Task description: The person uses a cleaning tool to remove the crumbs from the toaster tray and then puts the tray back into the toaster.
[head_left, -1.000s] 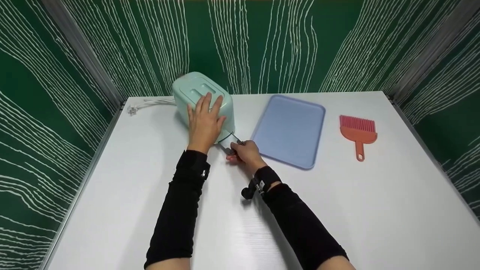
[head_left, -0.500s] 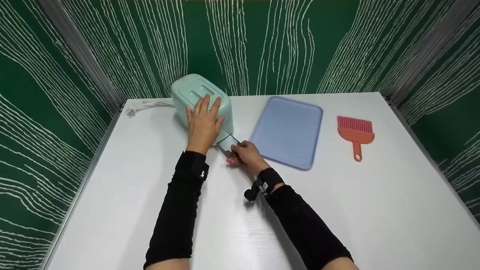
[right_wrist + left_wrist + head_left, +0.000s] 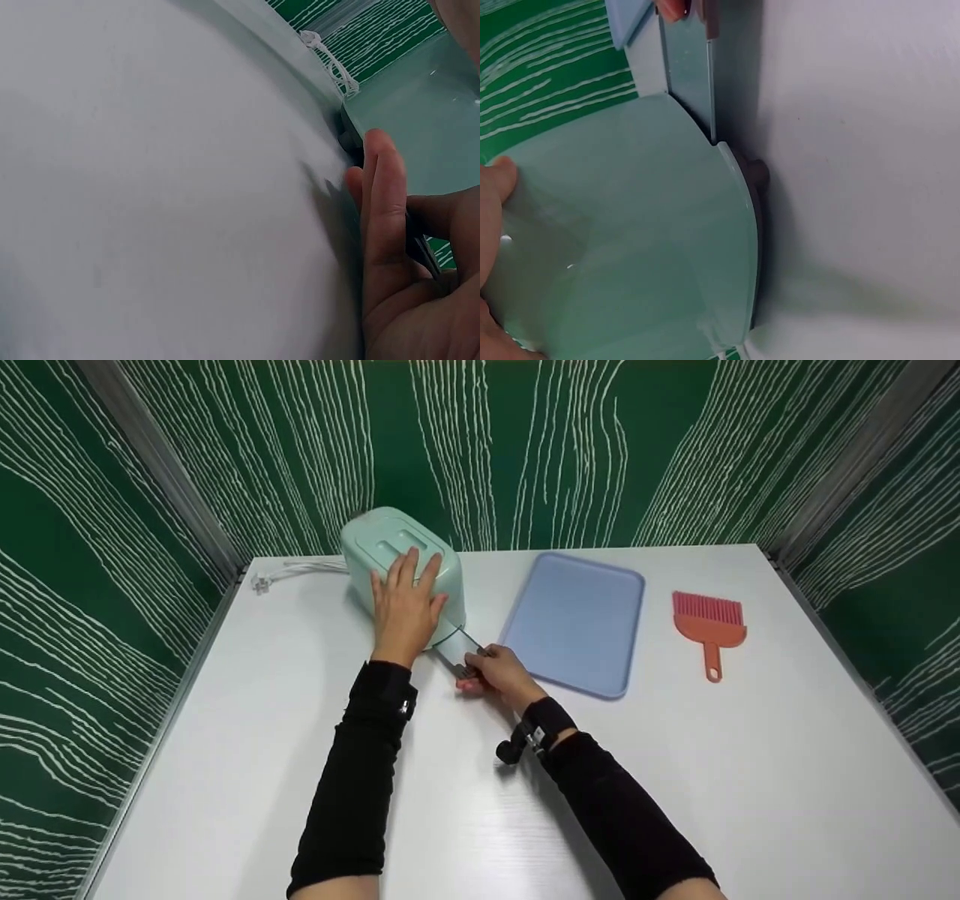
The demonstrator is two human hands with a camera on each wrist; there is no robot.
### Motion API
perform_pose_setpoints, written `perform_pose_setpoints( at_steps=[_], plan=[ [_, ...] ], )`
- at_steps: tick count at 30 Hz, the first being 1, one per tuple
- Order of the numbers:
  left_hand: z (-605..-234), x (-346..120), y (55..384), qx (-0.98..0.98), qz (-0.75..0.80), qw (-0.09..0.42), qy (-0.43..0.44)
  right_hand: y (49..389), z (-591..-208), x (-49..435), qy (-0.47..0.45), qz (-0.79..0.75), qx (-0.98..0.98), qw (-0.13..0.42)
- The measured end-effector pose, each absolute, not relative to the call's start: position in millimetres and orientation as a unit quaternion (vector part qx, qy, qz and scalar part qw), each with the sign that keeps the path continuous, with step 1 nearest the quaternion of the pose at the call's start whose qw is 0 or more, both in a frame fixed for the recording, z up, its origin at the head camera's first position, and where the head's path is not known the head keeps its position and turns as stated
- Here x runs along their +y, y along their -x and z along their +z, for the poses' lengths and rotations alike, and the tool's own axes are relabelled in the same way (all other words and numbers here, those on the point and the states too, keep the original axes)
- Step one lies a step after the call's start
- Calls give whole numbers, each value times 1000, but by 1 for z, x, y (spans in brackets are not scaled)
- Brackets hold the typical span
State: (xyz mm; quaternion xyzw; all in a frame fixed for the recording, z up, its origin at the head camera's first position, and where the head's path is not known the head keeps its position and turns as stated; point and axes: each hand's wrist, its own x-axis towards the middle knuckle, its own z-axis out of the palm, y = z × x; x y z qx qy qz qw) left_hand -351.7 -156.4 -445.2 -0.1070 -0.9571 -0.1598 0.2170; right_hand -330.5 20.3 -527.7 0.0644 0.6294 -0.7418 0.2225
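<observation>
A mint-green toaster (image 3: 452, 585) stands at an angle near the back left of the white table. On its top lies my left hand (image 3: 405, 615), fingers spread and mostly straight. At the toaster's near end, a flat crumb tray (image 3: 452, 649) sticks partly out of the base, close over the table. My right hand (image 3: 506, 671) pinches the outer end of this tray between thumb and fingers. The left wrist view has the tray (image 3: 688, 71) emerging from under the toaster wall (image 3: 645, 225). In the right wrist view my right hand (image 3: 397, 262) hides most of the tray.
Right of the toaster lies a blue rectangular tray (image 3: 577, 622), close to my right hand. Further right is an orange hand brush (image 3: 710, 631) with red bristles. A white power cord (image 3: 307, 568) with a plug trails left from the toaster. Green walls border the table (image 3: 645, 787).
My right hand has drawn slightly toward me and to the right, and a little more of the crumb tray shows outside the toaster. The left hand stays on top.
</observation>
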Motion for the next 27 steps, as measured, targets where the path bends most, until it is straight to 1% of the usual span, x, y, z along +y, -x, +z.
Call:
perform_pose_setpoints(
  at_steps=[9, 18, 27],
  plan=[
    [-445, -156, 353, -962, -153, 202, 103, 327, -528, 26, -58, -733, 633, 240],
    [-446, -156, 352, -957, -159, 217, 108, 321, -527, 34, -41, -727, 635, 259],
    [-446, -155, 352, -958, -156, 215, 107, 314, -528, 38, -30, -724, 637, 263]
  ],
)
